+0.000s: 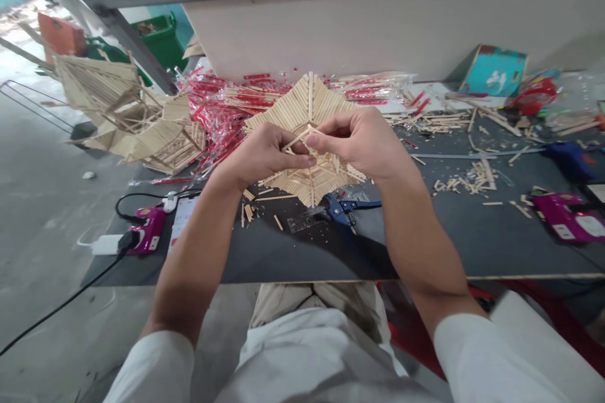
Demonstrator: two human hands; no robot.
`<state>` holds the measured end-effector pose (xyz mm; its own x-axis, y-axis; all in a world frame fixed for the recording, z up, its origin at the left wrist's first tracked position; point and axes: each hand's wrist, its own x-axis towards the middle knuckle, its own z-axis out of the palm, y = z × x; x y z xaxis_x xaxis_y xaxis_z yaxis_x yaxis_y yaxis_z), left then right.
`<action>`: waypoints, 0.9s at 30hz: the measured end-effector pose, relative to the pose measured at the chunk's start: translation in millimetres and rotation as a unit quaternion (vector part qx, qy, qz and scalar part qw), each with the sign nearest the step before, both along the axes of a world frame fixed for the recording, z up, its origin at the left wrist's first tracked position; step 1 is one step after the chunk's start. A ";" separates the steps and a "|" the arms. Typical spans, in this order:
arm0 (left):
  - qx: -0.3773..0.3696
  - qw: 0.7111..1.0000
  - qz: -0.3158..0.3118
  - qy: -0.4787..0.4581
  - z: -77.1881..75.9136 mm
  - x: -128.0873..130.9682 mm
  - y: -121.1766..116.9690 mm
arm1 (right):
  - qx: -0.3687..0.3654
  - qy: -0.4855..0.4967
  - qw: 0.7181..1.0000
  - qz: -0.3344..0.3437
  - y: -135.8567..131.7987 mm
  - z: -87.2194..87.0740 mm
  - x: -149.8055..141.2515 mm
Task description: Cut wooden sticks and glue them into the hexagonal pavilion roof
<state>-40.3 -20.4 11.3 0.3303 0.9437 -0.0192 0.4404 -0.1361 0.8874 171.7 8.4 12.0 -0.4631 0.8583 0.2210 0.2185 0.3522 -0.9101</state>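
Wooden stick [299, 138] pinched between left hand [265, 154] and right hand [362, 141], both grips clenched.

The dark table [265, 252] is serving as the landmark. Blue-handled cutters [341, 209] are lying near its front edge, with loose stick offcuts [249, 209] scattering just to their left. Packs of sticks in red-and-clear wrappers [222, 110] are piling up along the table's back-left part. Finished stick panels [125, 116] are leaning together off its left end. A magenta device [147, 231] is sitting at the left front corner, a white plug [108, 244] touching it. Another magenta device [567, 217] is resting at the right end. A teal box [494, 70] is leaning at the back right.
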 end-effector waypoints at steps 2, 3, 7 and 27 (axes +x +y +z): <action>-0.002 1.000 0.000 -0.002 -0.4 0.0 0.0 | -0.003 -0.004 1.000 0.002 0.4 0.3 0.2; -0.002 1.000 -0.001 -0.001 -0.5 -0.2 0.0 | -0.006 -0.006 1.000 0.002 0.6 0.5 0.3; 0.002 1.000 -0.008 0.004 0.1 -0.9 0.8 | -0.010 -0.008 1.000 0.001 1.3 0.7 0.9; -0.004 1.000 -0.017 -0.006 1.9 1.3 4.4 | -0.025 0.008 1.000 0.007 4.4 0.2 1.8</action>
<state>-39.0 -16.1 13.2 0.3624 0.9318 -0.0220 0.4255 -0.1444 0.8934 173.5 12.8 12.2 -0.4715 0.8620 0.1860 0.1992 0.3096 -0.9298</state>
